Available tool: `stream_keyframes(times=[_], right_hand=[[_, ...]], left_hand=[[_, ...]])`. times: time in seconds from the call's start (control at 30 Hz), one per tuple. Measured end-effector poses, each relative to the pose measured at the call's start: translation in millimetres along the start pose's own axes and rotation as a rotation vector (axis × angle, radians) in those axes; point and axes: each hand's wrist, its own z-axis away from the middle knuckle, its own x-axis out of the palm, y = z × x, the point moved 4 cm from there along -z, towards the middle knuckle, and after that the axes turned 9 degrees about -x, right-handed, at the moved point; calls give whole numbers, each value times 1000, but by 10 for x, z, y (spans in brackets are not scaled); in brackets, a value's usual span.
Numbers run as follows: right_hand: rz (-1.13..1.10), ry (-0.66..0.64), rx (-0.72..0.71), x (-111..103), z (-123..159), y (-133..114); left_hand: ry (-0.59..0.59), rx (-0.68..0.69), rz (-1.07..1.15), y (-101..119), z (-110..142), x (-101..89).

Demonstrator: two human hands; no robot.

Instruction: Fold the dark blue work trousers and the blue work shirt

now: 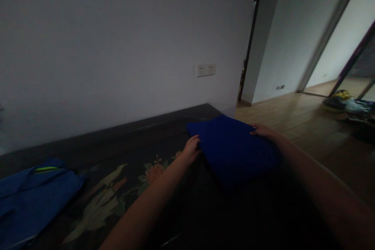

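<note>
A deep blue folded cloth (234, 148) lies on the dark tabletop (129, 133) near its right end; whether it is a garment cannot be made out. My left hand (191, 149) is closed on the cloth's left edge, fingers on top and the thumb side hidden. At the far right edge my right hand (262, 129) pinches the cloth, its fingertips partly out of sight. Off to the left rests a lighter blue garment (38, 199) with a bright green strip, apart from both hands.
Printed flowers and birds (102, 199) decorate the tabletop. A white wall (117, 47) with a double socket (205, 70) rises behind it. To the right is a wooden floor (310, 121), with a pile of mixed items (351, 105) by a glass door.
</note>
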Motion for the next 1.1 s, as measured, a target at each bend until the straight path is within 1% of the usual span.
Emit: stream_keyframes(times=[0.13,0.27,0.43,0.5,0.6,0.67,0.73,0.8,0.83,0.87,0.9,0.93,1.0,1.03,1.1], right_hand=[[16,33,16,-31,-45,124],[45,59,10,-50,-86,223],[141,65,-12,-78,-110,347],[254,76,-47,-86,-116,366],[456,123,-61,-109,-113,362],[527,179,-49,-129,-87,342],[610,270,-77,-137,-24,300],[743,334,-198,-86,76,243],[809,327,-285,-30,134,224],[863,286,-378,43,196,220],[900,215,-460,122,259,235],[917,133,-510,193,321,270],[937,2,-526,282,430,366],[944,-34,-501,295,471,414],[951,-56,-435,287,527,484]], left_hand=[[11,-3,-45,16,-97,66],[17,5,-134,33,-142,101],[25,44,-329,16,-156,110],[30,80,-431,23,-154,100],[65,155,-588,73,-118,74],[100,212,-671,113,-53,72],[162,346,-854,147,66,122],[209,549,-1137,121,227,257],[204,652,-1283,66,310,350],[172,737,-1403,-17,387,448],[116,795,-1481,-120,452,539],[52,835,-1534,-233,506,621],[-47,875,-1587,-446,574,735],[-70,880,-1597,-531,588,765],[-72,881,-1603,-647,586,782]])
